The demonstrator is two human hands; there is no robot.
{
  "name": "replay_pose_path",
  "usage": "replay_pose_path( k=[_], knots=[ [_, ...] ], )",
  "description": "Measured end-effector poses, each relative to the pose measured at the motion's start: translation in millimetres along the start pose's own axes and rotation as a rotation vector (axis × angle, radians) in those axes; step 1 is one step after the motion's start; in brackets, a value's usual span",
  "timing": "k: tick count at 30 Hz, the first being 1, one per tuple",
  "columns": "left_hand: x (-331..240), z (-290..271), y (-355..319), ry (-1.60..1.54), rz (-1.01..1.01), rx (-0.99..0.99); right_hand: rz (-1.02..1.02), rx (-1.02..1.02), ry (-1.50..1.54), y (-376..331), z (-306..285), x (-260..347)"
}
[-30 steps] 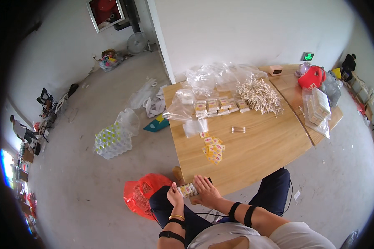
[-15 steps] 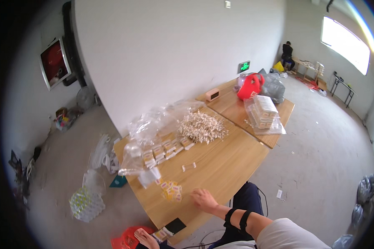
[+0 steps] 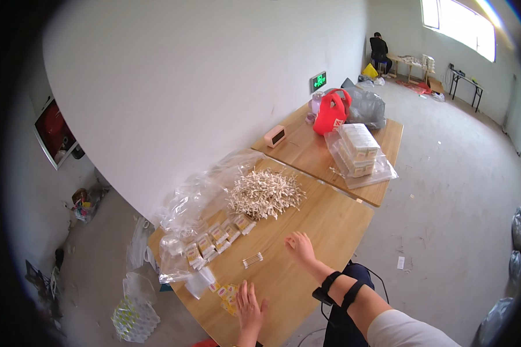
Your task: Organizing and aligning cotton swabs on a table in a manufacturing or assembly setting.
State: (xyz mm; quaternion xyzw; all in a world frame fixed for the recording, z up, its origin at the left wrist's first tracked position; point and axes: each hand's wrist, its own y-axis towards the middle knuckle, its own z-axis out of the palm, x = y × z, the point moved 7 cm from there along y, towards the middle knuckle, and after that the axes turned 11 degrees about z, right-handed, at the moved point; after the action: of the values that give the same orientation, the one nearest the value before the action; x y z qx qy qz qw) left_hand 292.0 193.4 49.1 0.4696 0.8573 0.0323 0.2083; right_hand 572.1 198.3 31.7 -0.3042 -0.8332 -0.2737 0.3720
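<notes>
My left hand (image 3: 250,306) is open, its fingers spread over the table beside a scatter of small yellow-and-white cards (image 3: 227,296). Farther right, my right hand (image 3: 300,247) hovers by the tabletop with loosely bent fingers, and nothing shows in it. A few cotton swabs (image 3: 252,259) lie side by side to its left. Beyond them rises a big loose heap of cotton swabs (image 3: 266,194). Left of the heap stand several small filled packs (image 3: 219,233) in rows, with a white sheet or bag (image 3: 200,282) near the cards.
Crumpled clear plastic (image 3: 194,199) lines the wall side of the wooden table (image 3: 324,222). On the adjoining table are a pink clock (image 3: 275,136), a red bag (image 3: 332,114), a grey plastic bag (image 3: 367,107) and stacked packs (image 3: 358,149). A person (image 3: 379,51) sits far off.
My left hand has come up from the lower edge to the cards. My right hand has moved forward, away from the cards, toward the swab heap. The view has shifted.
</notes>
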Motion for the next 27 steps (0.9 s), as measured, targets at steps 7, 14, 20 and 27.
replay_pose_path(
  k=[7,14,20,27],
  knots=[
    [29,51,93,0.195,-0.034,0.077,-0.054,-0.093,0.214,98,6,44],
    [34,75,83,0.311,-0.085,0.139,0.207,-0.044,-0.201,114,34,63],
    [-16,71,41,0.201,-0.026,0.143,0.303,-0.136,-0.112,133,51,36],
    [-66,52,-9,0.177,0.025,0.144,0.459,0.098,0.092,86,57,-5]
  ],
)
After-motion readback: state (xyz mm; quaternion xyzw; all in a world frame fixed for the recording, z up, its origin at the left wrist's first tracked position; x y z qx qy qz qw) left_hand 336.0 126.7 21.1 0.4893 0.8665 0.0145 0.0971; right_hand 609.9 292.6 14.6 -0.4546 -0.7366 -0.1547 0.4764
